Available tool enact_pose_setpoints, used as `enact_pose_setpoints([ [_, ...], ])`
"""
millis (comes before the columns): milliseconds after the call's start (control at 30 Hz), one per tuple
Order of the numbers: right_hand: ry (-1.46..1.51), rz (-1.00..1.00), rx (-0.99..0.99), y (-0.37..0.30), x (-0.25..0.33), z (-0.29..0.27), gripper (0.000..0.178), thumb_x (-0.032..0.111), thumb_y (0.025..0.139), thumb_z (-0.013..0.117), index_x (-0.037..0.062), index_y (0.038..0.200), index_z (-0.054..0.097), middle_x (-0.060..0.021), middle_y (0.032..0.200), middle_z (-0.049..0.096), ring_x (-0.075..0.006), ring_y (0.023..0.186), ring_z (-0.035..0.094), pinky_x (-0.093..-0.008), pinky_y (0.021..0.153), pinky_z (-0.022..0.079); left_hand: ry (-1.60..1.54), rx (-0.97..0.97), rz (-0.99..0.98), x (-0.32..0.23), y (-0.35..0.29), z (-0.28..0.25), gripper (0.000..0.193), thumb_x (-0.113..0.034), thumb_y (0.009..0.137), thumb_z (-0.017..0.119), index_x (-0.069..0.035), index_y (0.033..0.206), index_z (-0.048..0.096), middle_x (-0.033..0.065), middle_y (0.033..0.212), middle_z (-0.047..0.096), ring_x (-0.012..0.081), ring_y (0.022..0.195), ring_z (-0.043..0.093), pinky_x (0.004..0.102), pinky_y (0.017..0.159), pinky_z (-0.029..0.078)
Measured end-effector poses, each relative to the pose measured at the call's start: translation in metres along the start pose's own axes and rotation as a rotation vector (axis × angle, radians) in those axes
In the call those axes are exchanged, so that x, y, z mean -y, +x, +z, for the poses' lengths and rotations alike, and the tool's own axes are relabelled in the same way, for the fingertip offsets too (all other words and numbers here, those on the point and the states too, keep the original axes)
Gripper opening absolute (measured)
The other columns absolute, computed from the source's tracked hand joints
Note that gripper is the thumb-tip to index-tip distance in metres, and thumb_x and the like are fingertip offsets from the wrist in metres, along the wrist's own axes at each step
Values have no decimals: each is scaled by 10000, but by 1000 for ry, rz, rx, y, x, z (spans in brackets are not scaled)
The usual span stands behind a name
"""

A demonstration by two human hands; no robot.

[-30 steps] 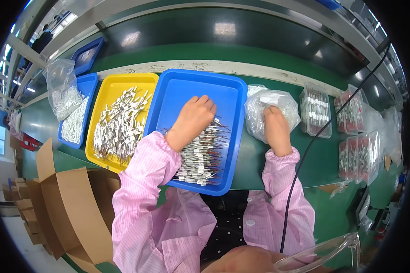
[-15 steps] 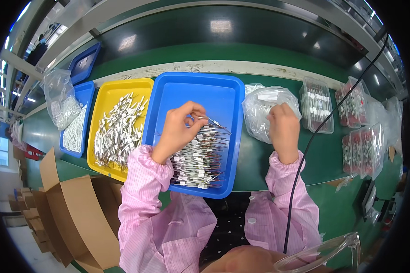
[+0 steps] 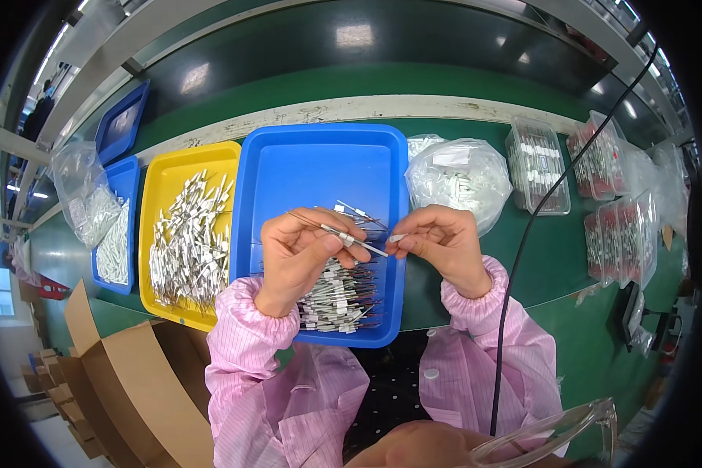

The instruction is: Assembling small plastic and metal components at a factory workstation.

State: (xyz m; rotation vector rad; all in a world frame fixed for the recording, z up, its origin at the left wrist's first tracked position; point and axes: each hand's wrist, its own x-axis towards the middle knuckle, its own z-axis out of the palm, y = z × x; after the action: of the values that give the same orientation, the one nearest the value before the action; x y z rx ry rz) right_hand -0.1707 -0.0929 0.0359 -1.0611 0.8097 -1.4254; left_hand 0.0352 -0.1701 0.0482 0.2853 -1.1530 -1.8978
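Note:
In front of me, above the right side of the blue tray, my two hands are close together. My left hand pinches a thin wire-leaded part with a white sleeve, its tip slanting down to the right. Between the thumb and fingers of my right hand is a small white piece, just beside that tip; whether the two touch I cannot tell. Below my hands, a dense row of similar sleeved wire parts lies in the tray, partly hidden by my left hand.
A yellow tray to the left holds loose white-sleeved parts. Farther left are a smaller blue tray and a clear bag. A plastic bag of white pieces and clear boxes stand right. A black cable hangs across.
My right hand has come left from the plastic bag, now with a small white piece. My left hand has lowered slightly, its wire part pointing toward the right hand.

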Motion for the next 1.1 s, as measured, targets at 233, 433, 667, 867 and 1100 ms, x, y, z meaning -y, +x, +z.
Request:
enact_pose_setpoints([
  [233,-28,33,23,-3,1,6,153,-89,863,584,-86,1016,593,-149,938,657,-206,869,673,-278,737,556,66,-97,30,4,0,4,108,40,882,560,80,980,577,218,941,642,273,765,690,300,623,588],
  [433,-31,53,48,-4,3,8,142,-83,870,579,-83,1012,591,-142,938,655,-193,863,672,-270,727,551,250,-110,21,6,-3,8,127,-6,878,578,37,992,543,214,926,632,259,713,686,275,583,577],
  [667,-47,83,21,-4,1,5,142,-63,875,588,-75,1016,586,-134,931,655,-180,854,669,-264,728,547,213,-139,54,7,-5,9,246,32,861,568,9,1090,478,228,916,642,278,701,685,299,589,585],
  [867,-28,107,24,-6,3,5,136,-49,879,594,-75,1012,589,-129,930,653,-174,852,667,-259,723,542,28,-102,82,9,-3,7,221,104,849,562,47,1057,515,249,925,645,299,763,693,318,619,595],
  [1100,-102,11,-45,-7,-2,9,127,-50,875,594,-76,999,595,-126,926,656,-175,835,670,-249,708,541,240,-117,47,7,-4,8,179,41,867,573,20,1029,500,235,921,638,282,724,689,300,586,588],
])
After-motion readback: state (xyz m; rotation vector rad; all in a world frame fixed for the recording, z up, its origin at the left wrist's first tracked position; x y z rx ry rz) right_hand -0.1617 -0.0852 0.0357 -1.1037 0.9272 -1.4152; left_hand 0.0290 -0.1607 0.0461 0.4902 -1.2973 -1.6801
